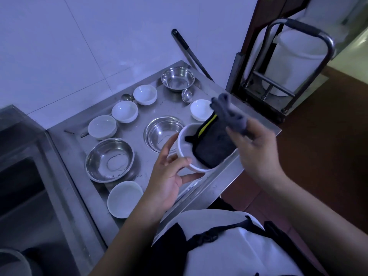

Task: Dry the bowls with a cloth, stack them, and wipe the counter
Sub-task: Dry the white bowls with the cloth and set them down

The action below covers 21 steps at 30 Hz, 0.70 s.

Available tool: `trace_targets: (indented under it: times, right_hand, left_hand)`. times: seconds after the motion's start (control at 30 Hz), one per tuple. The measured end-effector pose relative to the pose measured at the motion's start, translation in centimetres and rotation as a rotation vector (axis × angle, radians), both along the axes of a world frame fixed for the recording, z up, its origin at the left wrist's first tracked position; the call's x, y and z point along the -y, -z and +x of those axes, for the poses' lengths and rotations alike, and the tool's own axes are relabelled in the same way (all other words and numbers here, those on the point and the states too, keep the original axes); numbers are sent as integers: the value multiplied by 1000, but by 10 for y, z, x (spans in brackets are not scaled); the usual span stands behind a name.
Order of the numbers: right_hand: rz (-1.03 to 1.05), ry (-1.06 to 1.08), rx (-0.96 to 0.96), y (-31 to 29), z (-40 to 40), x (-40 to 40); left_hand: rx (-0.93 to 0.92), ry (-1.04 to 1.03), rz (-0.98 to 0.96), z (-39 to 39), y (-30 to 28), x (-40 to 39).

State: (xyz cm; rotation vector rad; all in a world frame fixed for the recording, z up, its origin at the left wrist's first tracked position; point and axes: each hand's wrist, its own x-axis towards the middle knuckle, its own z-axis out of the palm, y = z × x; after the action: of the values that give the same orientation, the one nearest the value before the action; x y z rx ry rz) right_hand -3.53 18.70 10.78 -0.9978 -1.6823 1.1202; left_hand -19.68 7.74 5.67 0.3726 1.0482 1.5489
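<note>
White bowl [184, 154] is being held tilted above the front edge of the steel tabletop [143, 156], cupped from below and the side by the left hand [169, 176]; its fingers [189, 179] are being spread around the bowl's outer wall and base. Dark grey cloth [215, 144] (black edging with a yellow stripe) is being pressed into the bowl's hollow by the right hand [256, 148]. The right hand's fingers [237, 136] are being pinched together on the cloth's upper end, which is bunching up past them.

Other bowls are being left on the tabletop, none stacked:
- three white bowls in a diagonal row near the wall: [102, 127], [124, 111], [145, 94]
- one white bowl [201, 109] just beyond the held one, partly hidden by the cloth
- one white bowl [125, 199] near the front edge, beside the left wrist
- large steel bowl [109, 159] at left
- steel bowl [162, 132] at centre, just behind the held bowl
- steel bowl [177, 79] at the far corner

Small steel ladle [186, 95] is lying next to the far steel bowl. Water drops are showing on the tabletop. Sink [23, 176] is sitting to the left.
</note>
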Motion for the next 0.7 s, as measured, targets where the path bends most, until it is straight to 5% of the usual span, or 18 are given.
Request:
trace_targets:
  times: [0.07,0.17,0.3,0.47,0.7]
  right_hand:
    - [217,-165,282,13,7,4]
    - [247,-315,443,21,11,8]
    - [24,-230,220,19,5,9]
    - [-573,72,-276,8,0,3]
    - [-641,185,-79,26,3,-5]
  left_hand:
    - [-44,-33,0,0,-2,1]
    - [-83,-94,-25,0,-4,6]
    - [-102,-114,-39,0,-3,8]
    - [-45,-114,-17,-5,-1,7]
    - [-48,-158,19,-1,-4,4]
